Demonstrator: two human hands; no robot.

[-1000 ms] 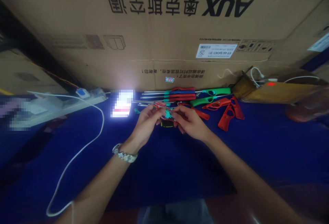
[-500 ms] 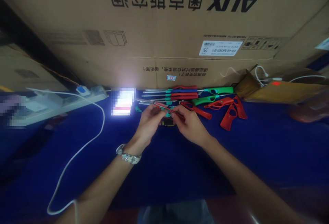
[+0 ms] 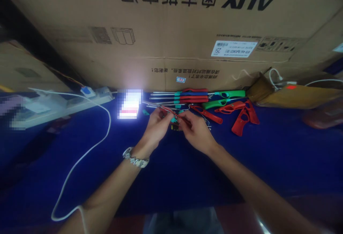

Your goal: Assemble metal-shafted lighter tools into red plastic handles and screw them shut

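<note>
My left hand and my right hand meet over the blue cloth. Both are closed, thumbs and fingers pinching a slim red lighter body between them. Part of it is hidden by the fingers. A small turquoise part shows between the hands, and a black and yellow handle lies just below. Beyond my fingers lie long-necked lighters with metal tubes, among them a blue lighter. Close to my right hand is a red handle shell, with thin wire beside it.
Green lighter handles and loose red shells lie to the right. A glowing, blurred-out screen stands left of the lighters. A white cable runs from the power strip past my left arm. A big carton walls off the back.
The view has shifted slightly. Both hands keep their pinch on the red lighter body, with only small finger movement. More thin wire shows beside my right hand.
</note>
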